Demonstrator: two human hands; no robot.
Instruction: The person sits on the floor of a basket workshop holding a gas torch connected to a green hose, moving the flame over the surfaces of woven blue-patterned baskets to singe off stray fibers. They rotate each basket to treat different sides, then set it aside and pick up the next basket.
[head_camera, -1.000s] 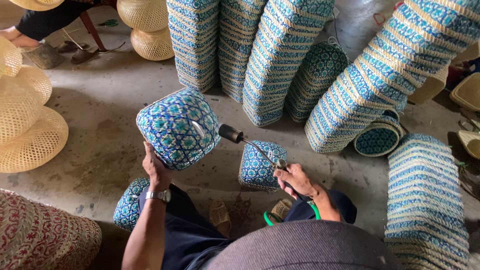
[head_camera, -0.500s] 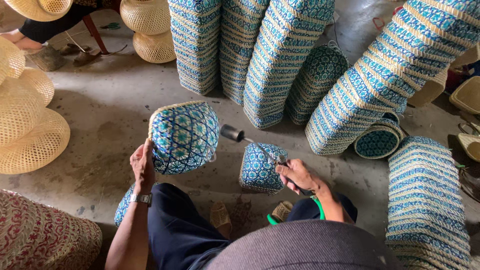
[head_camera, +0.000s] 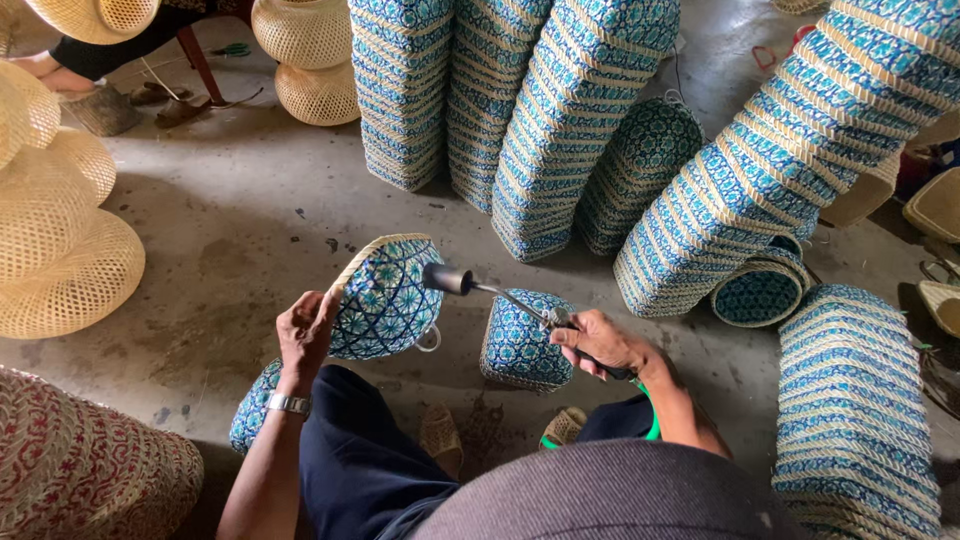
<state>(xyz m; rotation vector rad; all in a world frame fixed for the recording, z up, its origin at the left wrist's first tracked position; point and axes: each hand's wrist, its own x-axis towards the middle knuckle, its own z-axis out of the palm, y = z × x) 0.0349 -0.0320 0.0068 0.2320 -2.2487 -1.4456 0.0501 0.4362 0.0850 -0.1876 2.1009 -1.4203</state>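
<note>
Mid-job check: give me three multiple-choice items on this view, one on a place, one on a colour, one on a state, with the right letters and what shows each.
1. Where does the torch nozzle point?
A. at the held basket
B. at the concrete floor
C. at the tall basket stacks

2. What colour is the held basket's weave?
A. red and cream
B. blue and white
C. plain straw

3. How is the held basket placed?
A. flat on the floor
B. lifted and tilted by the left hand
C. stacked on another basket

Answers:
1 A, the nozzle tip sits right at its side, the right hand gripping the torch handle.
2 B, blue patterned panels with a pale rim.
3 B, left-hand fingers grip its rim above the knee.
</note>
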